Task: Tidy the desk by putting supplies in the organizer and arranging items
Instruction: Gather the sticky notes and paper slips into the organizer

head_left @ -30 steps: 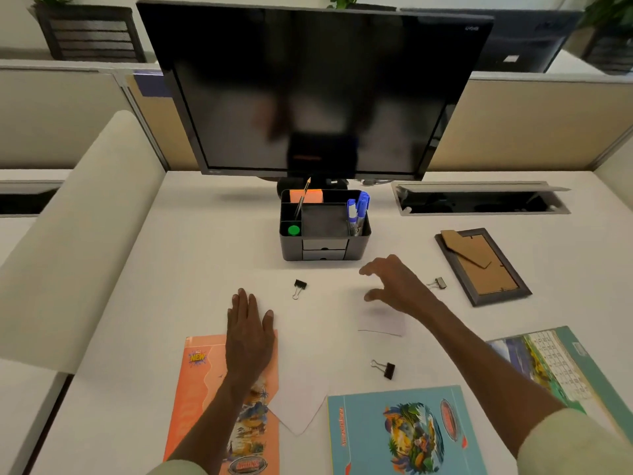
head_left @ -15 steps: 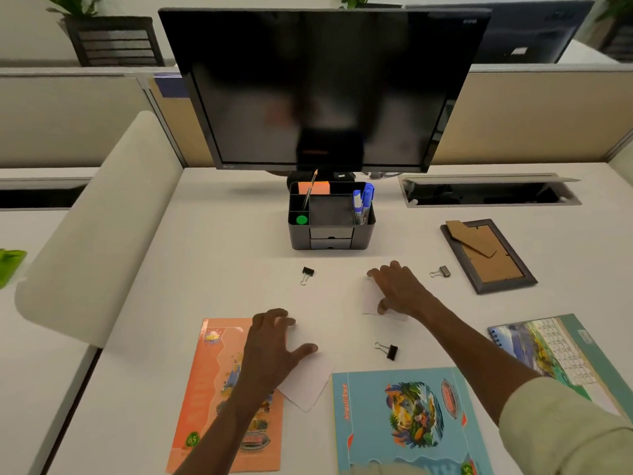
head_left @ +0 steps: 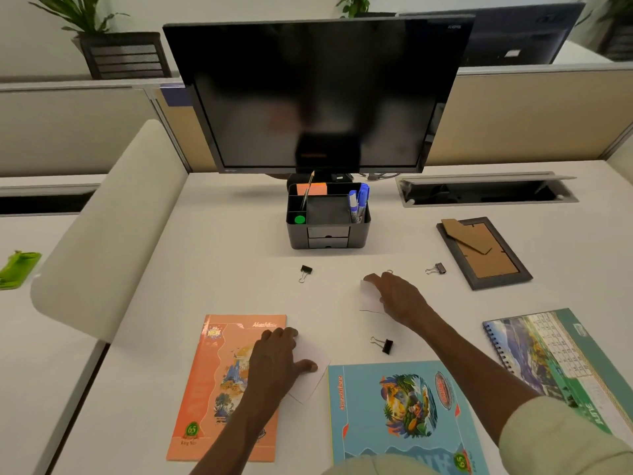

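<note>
1. Already the organizer [head_left: 328,217] at the back of the bench [head_left: 219,269], under the monitor [head_left: 315,94], carries some supplies: blue markers [head_left: 358,200] in its right compartment, a pencil [head_left: 308,190] and orange sticky notes [head_left: 313,188] at the rear, and a green-capped item [head_left: 299,219] at front left. Its middle compartment looks bare.
2. Loose paper is in hand now. The left hand [head_left: 277,361] rests on a white slip [head_left: 310,371] lying between the orange notebook [head_left: 227,389] and the blue notebook [head_left: 404,413]; fingers are bent down on it with the thumb spread, a pressing grip rather than a clenched one, as far as I can tell.
3. The right hand [head_left: 397,296] lies on a second white slip [head_left: 370,299], whose far corner seems lifted beside the fingertips; whether it is pinched or only pressed I cannot tell.
4. Left to do, by my judgement: three binder clips lie loose, one [head_left: 305,271] in front of the organizer, one [head_left: 436,268] near the picture frame [head_left: 484,252], one [head_left: 383,344] above the blue notebook.
5. The picture frame lies face down, and the calendar [head_left: 561,358] and both notebooks sit unaligned, so the task looks early to midway.
</note>
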`<state>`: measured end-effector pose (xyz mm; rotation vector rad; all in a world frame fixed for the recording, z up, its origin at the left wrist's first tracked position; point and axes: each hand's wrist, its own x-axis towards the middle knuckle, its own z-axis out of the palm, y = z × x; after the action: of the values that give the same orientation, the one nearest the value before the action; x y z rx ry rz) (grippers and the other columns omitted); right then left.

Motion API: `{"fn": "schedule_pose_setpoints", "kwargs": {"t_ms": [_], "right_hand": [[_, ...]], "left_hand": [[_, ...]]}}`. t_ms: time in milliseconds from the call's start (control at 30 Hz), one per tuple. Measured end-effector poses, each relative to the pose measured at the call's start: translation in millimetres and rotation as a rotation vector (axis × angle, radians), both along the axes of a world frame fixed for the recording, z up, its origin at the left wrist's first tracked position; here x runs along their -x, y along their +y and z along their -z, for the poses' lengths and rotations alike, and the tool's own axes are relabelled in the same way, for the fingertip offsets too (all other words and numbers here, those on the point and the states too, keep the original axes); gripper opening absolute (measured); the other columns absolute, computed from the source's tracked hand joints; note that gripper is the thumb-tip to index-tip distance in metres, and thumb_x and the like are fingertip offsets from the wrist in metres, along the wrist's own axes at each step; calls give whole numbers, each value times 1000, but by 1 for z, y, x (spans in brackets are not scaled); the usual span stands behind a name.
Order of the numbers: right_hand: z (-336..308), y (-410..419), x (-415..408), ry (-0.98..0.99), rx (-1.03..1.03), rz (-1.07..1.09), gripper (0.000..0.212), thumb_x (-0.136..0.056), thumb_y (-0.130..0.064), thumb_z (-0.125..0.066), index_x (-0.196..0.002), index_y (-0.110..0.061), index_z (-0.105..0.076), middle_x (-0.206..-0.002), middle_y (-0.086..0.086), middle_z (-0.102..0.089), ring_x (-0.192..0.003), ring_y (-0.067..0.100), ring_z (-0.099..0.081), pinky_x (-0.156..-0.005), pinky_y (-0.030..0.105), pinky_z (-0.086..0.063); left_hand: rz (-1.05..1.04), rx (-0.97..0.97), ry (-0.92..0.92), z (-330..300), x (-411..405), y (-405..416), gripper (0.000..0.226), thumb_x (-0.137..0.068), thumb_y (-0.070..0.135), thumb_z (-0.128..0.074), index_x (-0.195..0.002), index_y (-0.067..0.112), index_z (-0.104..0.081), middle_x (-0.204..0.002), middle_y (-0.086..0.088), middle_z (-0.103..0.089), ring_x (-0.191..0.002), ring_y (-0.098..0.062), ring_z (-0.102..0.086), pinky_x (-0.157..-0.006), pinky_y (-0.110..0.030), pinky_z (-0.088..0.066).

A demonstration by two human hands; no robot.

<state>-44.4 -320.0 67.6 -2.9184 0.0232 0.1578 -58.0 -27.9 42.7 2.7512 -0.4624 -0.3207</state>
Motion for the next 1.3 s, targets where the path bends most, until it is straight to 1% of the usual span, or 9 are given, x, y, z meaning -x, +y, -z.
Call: {"fn": "schedule_pose_setpoints", "kwargs": {"t_ms": [133, 333, 433, 600, 733, 900, 1033, 1167, 1300], "right_hand": [[-10, 6, 1, -28, -173, 113, 46, -84, -2, -56, -127, -16, -47, -110, 12, -62, -95, 27, -58, -77, 35, -48], [-31, 14, -7, -85, -310, 174, 24, -90, -8, -57, -114, -13, -58, -109, 12, -65, -88, 25, -58, -70, 29, -46], [-42, 17, -8, -134, -357, 114, 26, -87, -3, -58, -109, -12, -67, -105, 9, -67, -96, 24, -60, -79, 32, -49], [-73, 32, -10, -29, -461, 43, 8, -80, -11, -71, -88, -14, -71, -89, -1, -68, -80, 16, -61, -69, 29, -52], [-90, 49, -15, 78, -400, -65, 12, -80, -11, -74, -91, -11, -68, -92, 2, -66, -81, 16, -58, -61, 20, -42], [-96, 57, -18, 134, -327, -64, 32, -82, -12, -74, -103, -19, -52, -108, 7, -60, -86, 21, -58, -74, 37, -56], [-103, 55, -23, 189, -227, -112, 43, -80, -5, -74, -110, -17, -46, -107, 8, -59, -84, 21, -56, -77, 36, -54], [-105, 55, -24, 220, -206, -161, 49, -78, -2, -74, -112, -18, -42, -97, 4, -55, -82, 21, -55, -80, 37, -54], [-104, 61, -31, 215, -289, -154, 54, -79, -5, -75, -119, -19, -41, -97, 3, -54, -87, 21, -56, -77, 29, -51]], "left_hand": [[-52, 23, 100, -7, -4, -9, 63, -70, 53, -78, -117, 18, -56, -109, 2, -62, -102, -17, -54, -82, -27, -40], [-134, 241, 104, -10, -8, -16, 13, -86, 24, -68, -93, 14, -65, -88, 1, -62, -83, -16, -54, -61, -21, -30], [-167, 336, 62, -19, -14, -21, 11, -93, 20, -60, -90, 12, -67, -85, 2, -66, -79, -14, -56, -61, -18, -32], [-228, 426, 22, -39, -35, -34, 22, -98, 16, -53, -101, 3, -70, -100, -8, -73, -87, -20, -61, -71, -23, -30], [-201, 492, 14, -55, -47, -47, 23, -97, 18, -53, -97, 5, -72, -95, -6, -73, -83, -20, -60, -70, -25, -33], [-234, 644, 142, -68, -46, -59, 23, -97, 17, -53, -84, 10, -71, -75, 0, -65, -66, -10, -52, -59, -21, -36], [-251, 710, 237, -72, -40, -57, 31, -100, 27, -50, -73, 18, -62, -70, 0, -59, -65, -14, -49, -57, -16, -35], [-153, 729, 305, -70, -38, -57, 28, -97, 29, -55, -90, 9, -73, -85, -8, -69, -79, -26, -63, -66, -26, -45], [-105, 712, 313, -73, -35, -64, 16, -95, 24, -59, -97, 24, -75, -89, 10, -72, -79, -8, -64, -67, -20, -46]]}}
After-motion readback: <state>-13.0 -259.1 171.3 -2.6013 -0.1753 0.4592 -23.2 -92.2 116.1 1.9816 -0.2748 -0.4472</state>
